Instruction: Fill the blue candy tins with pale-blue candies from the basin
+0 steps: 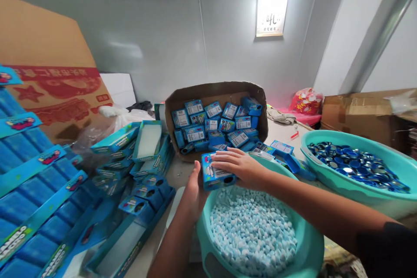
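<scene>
A small blue printed candy box (217, 177) with a dark round hole in its near face is between my two hands, above the rim of a teal basin. My left hand (196, 191) grips it from the left and below, thumb up along its side. Across its top and right side lies my right hand (239, 166), fingers closed over it. Pale blue and white candies (254, 232) fill the teal basin (314, 243) under my hands. Just behind, a cardboard carton (216, 91) lies tipped toward me with many similar blue boxes (211, 125) in it.
On the right stands a second teal basin (353, 142) of shiny blue round pieces (355, 163). To the left are a partly filled display tray (119, 247), stacked trays (148, 139) and a tall pile of filled trays (42, 182). A large carton (48, 43) rises behind them.
</scene>
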Demonstrator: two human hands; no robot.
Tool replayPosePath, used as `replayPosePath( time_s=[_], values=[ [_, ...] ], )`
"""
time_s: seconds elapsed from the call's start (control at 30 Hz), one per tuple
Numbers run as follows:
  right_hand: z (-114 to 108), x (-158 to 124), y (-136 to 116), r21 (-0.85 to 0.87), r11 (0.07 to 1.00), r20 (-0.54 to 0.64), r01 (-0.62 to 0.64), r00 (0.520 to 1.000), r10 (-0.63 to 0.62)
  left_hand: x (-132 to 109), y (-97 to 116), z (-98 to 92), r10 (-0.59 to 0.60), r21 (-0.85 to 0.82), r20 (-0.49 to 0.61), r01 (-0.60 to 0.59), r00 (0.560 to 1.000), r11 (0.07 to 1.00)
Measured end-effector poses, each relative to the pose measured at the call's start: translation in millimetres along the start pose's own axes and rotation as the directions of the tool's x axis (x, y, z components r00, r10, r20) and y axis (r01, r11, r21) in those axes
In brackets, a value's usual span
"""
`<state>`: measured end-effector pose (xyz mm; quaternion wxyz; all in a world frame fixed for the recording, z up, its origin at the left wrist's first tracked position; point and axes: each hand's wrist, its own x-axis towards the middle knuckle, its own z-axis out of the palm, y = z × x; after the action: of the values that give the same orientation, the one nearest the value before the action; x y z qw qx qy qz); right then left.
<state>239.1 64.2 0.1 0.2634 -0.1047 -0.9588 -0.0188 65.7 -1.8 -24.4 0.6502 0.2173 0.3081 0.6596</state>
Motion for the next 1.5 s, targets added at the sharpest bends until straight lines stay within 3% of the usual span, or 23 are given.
replayPosePath(
  time_s=[0.1,0.17,0.23,0.3,0.43,0.5,0.53,0.67,0.77,1.1,1.23,1.5],
  values=[
    [-2,-2,-3,0.053,0.996,-0.142,-0.078,0.986,0.085,-3,6,3.1,0.082,0.037,-0.048,-0.080,0.996,0.996],
    [-7,0,-13,0.043,0.987,-0.167,-0.157,0.972,0.162,-5,11,3.8,0.100,0.052,-0.100,-0.095,0.990,0.994],
    [-14,5,-26,-0.006,0.972,-0.039,-0.236,0.971,0.236,-6,15,3.1,0.123,0.050,-0.131,-0.117,0.984,0.992],
    [-20,11,-39,-0.080,0.948,0.179,-0.308,0.931,0.318,-4,17,1.1,0.148,0.013,-0.131,-0.148,0.980,0.989],
    [-21,23,-49,-0.285,0.897,0.508,-0.337,0.741,0.439,-1,15,-3.2,0.168,-0.068,-0.071,-0.173,0.983,0.983],
    [-14,28,-48,-0.335,0.896,0.568,-0.293,0.695,0.440,-2,13,-4.2,0.173,-0.075,-0.013,-0.173,0.985,0.982],
    [-9,30,-47,-0.338,0.899,0.564,-0.278,0.705,0.430,-2,12,-4.5,0.163,-0.071,0.024,-0.161,0.986,0.984],
    [9,31,-45,-0.263,0.923,0.407,-0.282,0.835,0.371,-5,10,-5.1,0.126,-0.006,0.150,-0.127,0.981,0.992],
    [13,28,-46,-0.205,0.929,0.318,-0.309,0.876,0.362,-6,10,-5.3,0.123,0.047,0.183,-0.134,0.975,0.990],
    [-4,24,-41,-0.093,0.939,0.115,-0.331,0.933,0.340,-6,10,-4.7,0.118,0.063,0.166,-0.130,0.979,0.990],
    [-2,21,-41,-0.078,0.948,0.086,-0.308,0.945,0.314,-6,11,-2.8,0.137,0.048,0.148,-0.146,0.979,0.988],
    [2,21,-30,-0.235,0.917,-0.041,-0.322,0.946,0.321,-9,13,3.2,0.096,-0.070,0.149,-0.087,0.984,0.994]
  ],
)
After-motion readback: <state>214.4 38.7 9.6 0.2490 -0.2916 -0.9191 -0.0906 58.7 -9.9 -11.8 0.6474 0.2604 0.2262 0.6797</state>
